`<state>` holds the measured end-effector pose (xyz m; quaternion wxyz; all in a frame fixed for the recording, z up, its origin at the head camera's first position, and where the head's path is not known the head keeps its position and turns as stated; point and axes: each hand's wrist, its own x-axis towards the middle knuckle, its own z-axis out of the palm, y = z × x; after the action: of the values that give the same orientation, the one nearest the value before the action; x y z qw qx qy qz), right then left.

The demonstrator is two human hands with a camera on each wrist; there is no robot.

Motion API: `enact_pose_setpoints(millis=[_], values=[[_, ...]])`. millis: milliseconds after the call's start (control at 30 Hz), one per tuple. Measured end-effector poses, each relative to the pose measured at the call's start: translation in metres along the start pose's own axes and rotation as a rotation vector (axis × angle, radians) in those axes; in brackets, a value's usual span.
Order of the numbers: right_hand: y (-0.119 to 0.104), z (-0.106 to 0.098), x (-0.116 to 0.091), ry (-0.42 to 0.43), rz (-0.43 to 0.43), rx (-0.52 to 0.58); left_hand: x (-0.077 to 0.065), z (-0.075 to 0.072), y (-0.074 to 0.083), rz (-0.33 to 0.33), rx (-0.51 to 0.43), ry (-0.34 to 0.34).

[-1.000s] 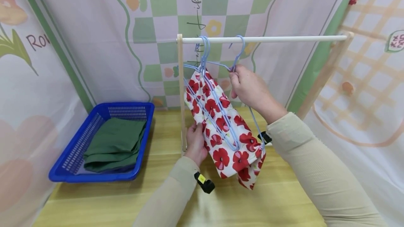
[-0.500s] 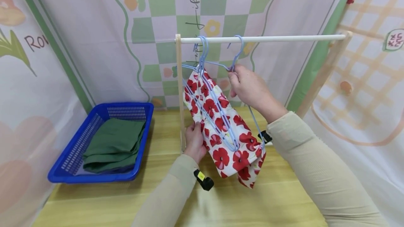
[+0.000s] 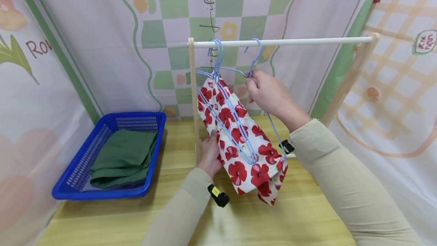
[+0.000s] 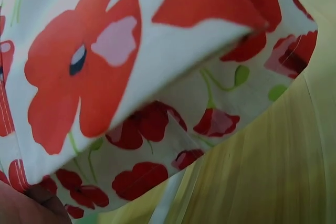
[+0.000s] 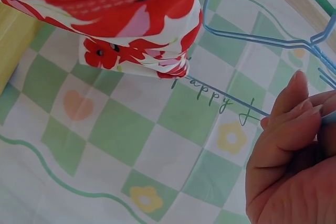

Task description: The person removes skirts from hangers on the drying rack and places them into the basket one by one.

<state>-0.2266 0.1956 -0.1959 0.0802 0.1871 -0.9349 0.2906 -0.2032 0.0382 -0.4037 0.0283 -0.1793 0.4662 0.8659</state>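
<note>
In the head view, a white garment with red poppies (image 3: 238, 172) hangs slantwise from the rack, its lower end folded over. At its left edge my left hand (image 3: 209, 155) pinches the fabric; part of that hand (image 4: 26, 203) shows at the left wrist view's lower corner. My right hand (image 3: 271, 91) pinches the neck of a light blue hanger (image 3: 258, 53), whose hook sits over the rail. The hanger's arms run to the cloth, with one end at the garment's lower right. Curled fingers of the right hand (image 5: 291, 156) appear in the right wrist view.
Other blue hangers (image 3: 218, 50) hang close to the left post, in front of the garment. The rack's white rail (image 3: 317, 41) spans between wooden posts. A blue basket (image 3: 65, 191) with a folded green cloth (image 3: 124, 155) stands left on the wooden table (image 3: 273, 227).
Both hands keep their holds on the garment and the hanger. The head view has shifted very slightly, and little else differs.
</note>
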Motion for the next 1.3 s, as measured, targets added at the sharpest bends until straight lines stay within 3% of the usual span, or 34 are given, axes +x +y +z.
enact_pose_setpoints(millis=[500,1133,1300], values=[[-0.007,-0.001,0.006,0.038,0.038,-0.011,0.001,-0.009,-0.005,0.032,0.11,-0.016],[-0.01,0.001,0.008,0.012,0.059,-0.058,-0.001,-0.015,-0.005,0.038,0.151,-0.048],[-0.007,0.005,0.011,0.025,0.036,-0.079,0.0,-0.015,-0.006,0.053,0.154,-0.026]])
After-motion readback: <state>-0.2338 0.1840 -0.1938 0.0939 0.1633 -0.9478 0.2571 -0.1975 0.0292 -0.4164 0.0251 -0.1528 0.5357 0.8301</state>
